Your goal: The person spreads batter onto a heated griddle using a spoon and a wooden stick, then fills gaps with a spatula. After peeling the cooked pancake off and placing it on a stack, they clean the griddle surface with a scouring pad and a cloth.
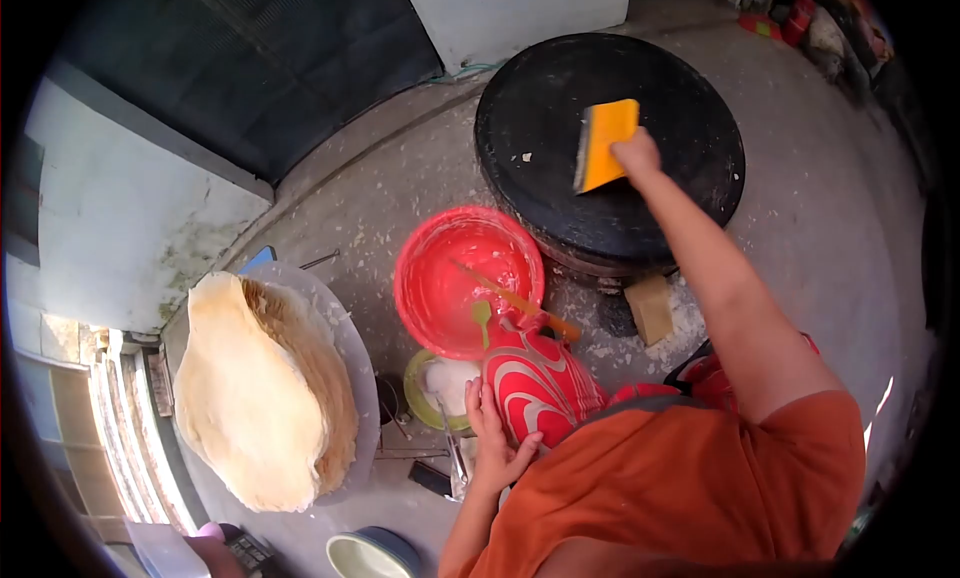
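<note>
My right hand (638, 156) is closed on a yellow scraper (610, 143) with a pale edge, over the large round black griddle (690, 98). A few white bits (526, 157) lie on the griddle to the left of the scraper. My left hand (492, 446) rests against my bent knee in red patterned cloth (535, 388), fingers spread, with nothing in them. Beside that knee is a red basin (412, 278) with pale smears, holding a wooden stick (520, 302) and a small green spatula (481, 318).
A tall stack of thin pale flatbreads (255, 398) lies on a round sheet (362, 418) at left. A green bowl (412, 378) holds white powder. Nearby are a pale-lined bowl (375, 556), a dark phone-like slab (430, 478) and a brown block (650, 310). Flakes litter the floor.
</note>
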